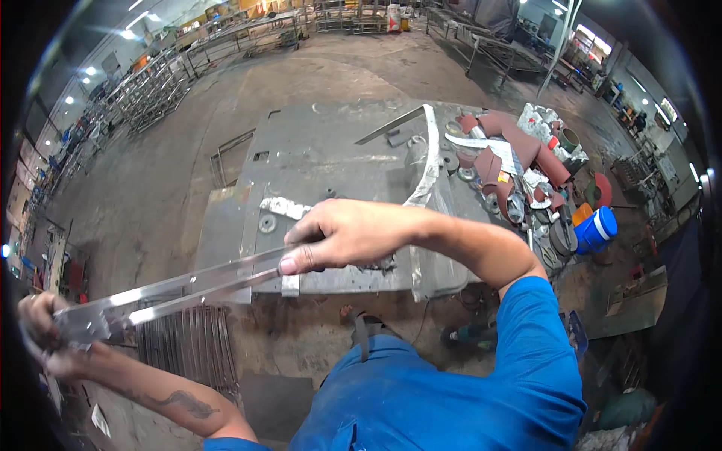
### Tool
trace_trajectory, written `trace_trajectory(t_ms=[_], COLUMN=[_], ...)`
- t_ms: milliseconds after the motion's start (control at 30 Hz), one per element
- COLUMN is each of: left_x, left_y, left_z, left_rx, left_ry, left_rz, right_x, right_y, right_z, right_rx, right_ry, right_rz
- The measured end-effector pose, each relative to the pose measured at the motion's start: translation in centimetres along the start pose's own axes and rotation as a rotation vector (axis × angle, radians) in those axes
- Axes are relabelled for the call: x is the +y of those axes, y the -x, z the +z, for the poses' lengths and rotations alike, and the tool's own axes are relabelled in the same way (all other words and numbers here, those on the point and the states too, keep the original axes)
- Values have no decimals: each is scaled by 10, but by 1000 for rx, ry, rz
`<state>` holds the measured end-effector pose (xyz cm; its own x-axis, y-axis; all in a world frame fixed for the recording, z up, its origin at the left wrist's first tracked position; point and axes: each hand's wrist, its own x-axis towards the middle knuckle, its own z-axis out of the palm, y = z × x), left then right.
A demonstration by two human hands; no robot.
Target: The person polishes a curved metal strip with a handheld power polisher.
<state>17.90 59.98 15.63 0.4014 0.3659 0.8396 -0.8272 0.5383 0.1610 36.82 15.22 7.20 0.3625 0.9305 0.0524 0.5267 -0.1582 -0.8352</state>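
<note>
At far left, left hand (47, 331): fingers closed round the near end of long metal strips (188, 284), bright and flat, two of them side by side. Forearm with a dark tattoo, coming in from the lower edge. Below the strips, a wire grille (192, 346) on the floor. Strips running up and to the right, from left hand to the front edge of the worktop (331, 158). Right hand (342, 234) at centre: clamped on the far end of the strips, thumb on top, fingers curled under, just over the worktop's front edge. Worktop: grey steel plate, scuffed, with a small round disc (267, 223) near its left front and a crumpled bright scrap just beside it. Further back on the plate, a flat angled bar (391, 125) and a curved bright strip (430, 161) running front to back. Right of that, a heap of reddish-brown abrasive sheets (519, 143) and discs, mixed with white paper. Beyond the heap, lower right, a blue container (596, 229) with a white band. Blue sleeve and blue clothing along the bottom. Metal racks (150, 90) far back left.
</note>
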Motion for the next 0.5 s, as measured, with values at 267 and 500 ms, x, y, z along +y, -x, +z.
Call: trace_trajectory(t_ms=[267,500], left_x=[-288,-459], left_y=[24,9], left_z=[-139,-241], left_rx=[328,346], left_ry=[291,194], left_rz=[-189,-342], right_x=[166,271], right_y=[-56,-89], right_z=[-117,-235], right_rx=[-13,200], right_ry=[42,291], right_rz=[345,424])
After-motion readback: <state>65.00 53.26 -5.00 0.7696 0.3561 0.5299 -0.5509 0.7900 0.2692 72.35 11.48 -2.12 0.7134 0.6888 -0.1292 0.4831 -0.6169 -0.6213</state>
